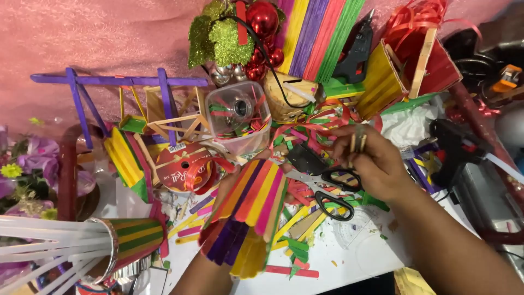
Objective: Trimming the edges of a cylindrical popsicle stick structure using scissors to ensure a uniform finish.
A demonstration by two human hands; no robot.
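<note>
My left hand (228, 188) grips a curved shell of glued craft sticks (248, 216) in orange, yellow, pink, purple and green, held over the white table; the shell hides most of the hand. My right hand (367, 161) hovers just right of it, its fingertips pinching two short plain wooden stick pieces (358, 140). Directly below that hand lie black-handled scissors (319, 186) on a litter of coloured stick scraps.
A red ribbon spool (183, 170) and a clear plastic tub of scraps (239, 116) sit left of centre. Two black glue guns (456, 146) (357, 52) lie to the right. A purple stick frame (120, 82), stick boxes and red baubles (263, 19) crowd the back.
</note>
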